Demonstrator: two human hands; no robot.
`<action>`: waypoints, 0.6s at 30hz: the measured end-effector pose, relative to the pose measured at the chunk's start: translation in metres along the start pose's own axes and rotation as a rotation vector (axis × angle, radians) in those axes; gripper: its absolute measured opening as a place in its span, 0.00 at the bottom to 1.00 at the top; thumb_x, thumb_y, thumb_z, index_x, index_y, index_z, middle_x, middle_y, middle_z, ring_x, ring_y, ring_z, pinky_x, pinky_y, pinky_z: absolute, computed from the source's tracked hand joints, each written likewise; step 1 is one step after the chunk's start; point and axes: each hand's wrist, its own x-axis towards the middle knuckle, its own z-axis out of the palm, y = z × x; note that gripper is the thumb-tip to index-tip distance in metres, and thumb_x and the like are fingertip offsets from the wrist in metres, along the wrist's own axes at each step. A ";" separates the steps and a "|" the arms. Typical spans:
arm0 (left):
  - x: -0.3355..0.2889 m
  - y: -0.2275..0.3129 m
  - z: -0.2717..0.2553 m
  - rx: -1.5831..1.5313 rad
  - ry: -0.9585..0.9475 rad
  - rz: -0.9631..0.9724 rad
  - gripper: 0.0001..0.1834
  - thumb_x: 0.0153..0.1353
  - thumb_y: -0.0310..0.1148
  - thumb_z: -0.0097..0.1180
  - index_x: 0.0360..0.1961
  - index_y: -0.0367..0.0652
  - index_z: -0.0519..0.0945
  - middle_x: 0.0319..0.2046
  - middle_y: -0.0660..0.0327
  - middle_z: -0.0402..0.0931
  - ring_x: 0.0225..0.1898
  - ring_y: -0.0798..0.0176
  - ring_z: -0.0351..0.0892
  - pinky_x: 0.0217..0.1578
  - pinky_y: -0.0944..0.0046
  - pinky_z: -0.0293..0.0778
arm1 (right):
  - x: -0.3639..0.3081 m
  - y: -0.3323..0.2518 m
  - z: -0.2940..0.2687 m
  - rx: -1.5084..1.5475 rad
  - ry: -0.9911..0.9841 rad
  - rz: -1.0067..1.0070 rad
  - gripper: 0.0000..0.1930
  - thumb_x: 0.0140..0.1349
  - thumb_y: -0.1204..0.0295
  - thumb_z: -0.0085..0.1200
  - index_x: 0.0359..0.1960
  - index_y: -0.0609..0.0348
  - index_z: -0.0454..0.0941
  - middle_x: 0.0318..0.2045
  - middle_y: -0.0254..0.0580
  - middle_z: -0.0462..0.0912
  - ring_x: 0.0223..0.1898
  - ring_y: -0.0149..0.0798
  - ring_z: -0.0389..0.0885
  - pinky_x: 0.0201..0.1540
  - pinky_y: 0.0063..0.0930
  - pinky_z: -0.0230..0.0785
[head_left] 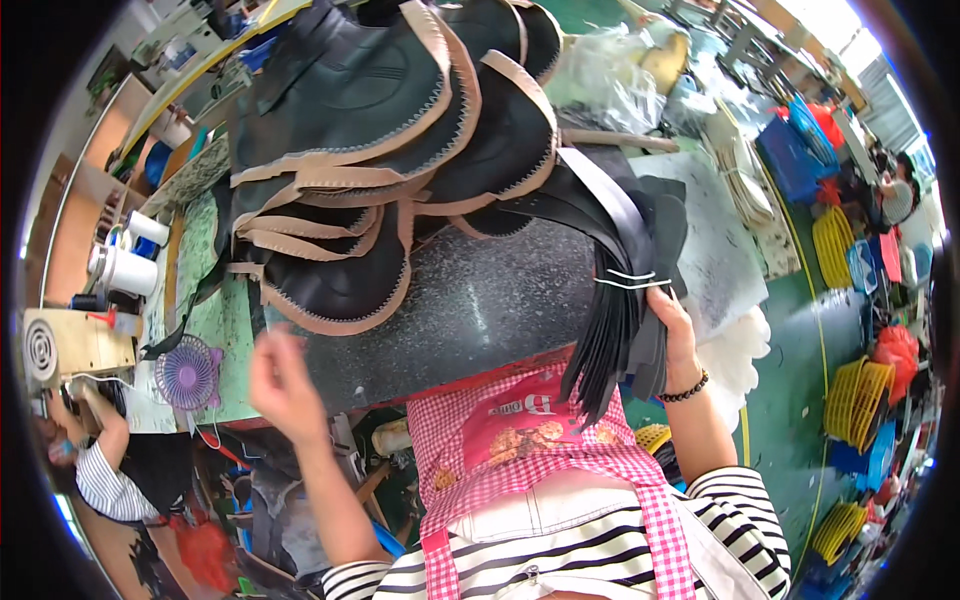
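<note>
"Holding a bundle of long dark strips [645,230], the person's right hand [677,322] closes on its right side, beside a white tie [630,280] that crosses the middle."

"Where is the bundle?"

"Toward the right of a black, speckled worktop [490,290]. Its upper ends reach toward a pile of black pieces [340,285] with tan, zigzag-stitched borders; its lower ends hang loose past the front edge, overlapping a pink checked apron [440,440] from this viewpoint."

"And the left hand?"

"The left hand [285,385] is raised near the pile's lowest piece, well apart from the bundle. It is blurred, fingers seemingly bent; whether it pinches anything cannot be told."

"What might go wrong from here?"

"Most likely, strips could slip out lengthwise. The tie looks narrow and the thin ends below it spread, so a pull on only a few might draw them from the rest. If the right hand's hold slackened, the hanging weight could drag the bundle over the edge."

"Is the pile at risk?"

"Perhaps. Its pieces overlap unevenly, and some strips seem to meet it, so a sharp lift of the bundle might shift a piece. The left hand, swinging inward, could nudge the nearest one too"
</note>
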 end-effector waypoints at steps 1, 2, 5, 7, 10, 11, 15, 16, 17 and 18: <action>-0.024 0.038 0.011 -0.069 -0.320 -0.082 0.14 0.65 0.33 0.61 0.48 0.35 0.82 0.36 0.57 0.83 0.37 0.67 0.80 0.40 0.66 0.76 | 0.000 0.001 0.002 -0.010 -0.029 0.005 0.16 0.69 0.73 0.49 0.57 0.62 0.72 0.50 0.40 0.81 0.48 0.34 0.82 0.54 0.29 0.74; -0.036 0.062 0.031 -0.090 -0.609 0.069 0.17 0.64 0.33 0.62 0.51 0.35 0.81 0.41 0.58 0.83 0.41 0.67 0.82 0.44 0.67 0.77 | -0.002 0.001 0.001 -0.017 -0.055 0.013 0.17 0.69 0.74 0.49 0.58 0.62 0.72 0.51 0.40 0.81 0.49 0.34 0.81 0.55 0.29 0.73; -0.060 0.092 0.105 -0.337 -1.058 -0.119 0.46 0.55 0.41 0.71 0.70 0.38 0.62 0.63 0.47 0.67 0.58 0.54 0.75 0.54 0.58 0.75 | -0.006 0.008 0.007 -0.127 -0.104 -0.010 0.24 0.69 0.75 0.48 0.67 0.61 0.65 0.58 0.39 0.77 0.57 0.31 0.75 0.63 0.28 0.65; -0.070 0.094 0.148 -0.774 -1.225 -0.429 0.44 0.65 0.42 0.62 0.73 0.38 0.50 0.66 0.51 0.63 0.67 0.56 0.64 0.61 0.59 0.67 | -0.004 0.003 0.011 -0.255 -0.275 -0.067 0.23 0.70 0.76 0.48 0.67 0.62 0.64 0.57 0.37 0.77 0.57 0.28 0.74 0.60 0.24 0.65; -0.081 0.100 0.182 -0.677 -1.237 -0.311 0.41 0.69 0.42 0.56 0.72 0.35 0.49 0.65 0.52 0.64 0.66 0.56 0.65 0.61 0.61 0.66 | 0.000 -0.002 -0.003 -0.640 -0.140 -0.235 0.23 0.71 0.73 0.49 0.65 0.66 0.63 0.56 0.38 0.76 0.56 0.28 0.73 0.60 0.22 0.63; -0.084 0.102 0.192 -0.658 -1.236 -0.284 0.41 0.69 0.43 0.56 0.72 0.34 0.49 0.64 0.50 0.65 0.65 0.54 0.67 0.61 0.61 0.66 | -0.001 -0.011 -0.005 -0.758 -0.066 -0.261 0.24 0.71 0.71 0.50 0.66 0.68 0.62 0.57 0.40 0.75 0.57 0.30 0.71 0.61 0.24 0.62; -0.093 0.111 0.219 -0.398 -1.185 -0.045 0.39 0.69 0.41 0.55 0.71 0.33 0.50 0.58 0.39 0.71 0.57 0.41 0.77 0.55 0.54 0.72 | -0.010 -0.018 -0.022 -0.699 0.043 -0.305 0.38 0.69 0.67 0.53 0.73 0.69 0.46 0.69 0.53 0.60 0.71 0.39 0.54 0.72 0.30 0.43; -0.095 0.114 0.222 -0.280 -1.190 0.045 0.39 0.67 0.39 0.56 0.71 0.33 0.52 0.56 0.38 0.72 0.53 0.38 0.78 0.52 0.51 0.73 | -0.008 -0.028 -0.016 -0.725 -0.044 -0.351 0.38 0.69 0.67 0.54 0.73 0.69 0.47 0.67 0.52 0.62 0.69 0.39 0.57 0.71 0.30 0.46; -0.096 0.118 0.224 -0.161 -1.189 0.135 0.39 0.66 0.38 0.58 0.70 0.33 0.53 0.54 0.37 0.73 0.50 0.35 0.78 0.49 0.48 0.74 | -0.003 -0.037 -0.009 -0.751 -0.133 -0.396 0.38 0.68 0.66 0.54 0.72 0.69 0.47 0.66 0.51 0.64 0.67 0.38 0.61 0.70 0.30 0.50; -0.096 0.123 0.226 -0.047 -1.189 0.229 0.39 0.64 0.36 0.59 0.70 0.33 0.55 0.52 0.37 0.74 0.46 0.32 0.79 0.47 0.45 0.75 | 0.001 -0.035 -0.012 -0.795 -0.091 -0.364 0.35 0.68 0.66 0.55 0.70 0.67 0.53 0.61 0.48 0.70 0.61 0.36 0.66 0.64 0.30 0.57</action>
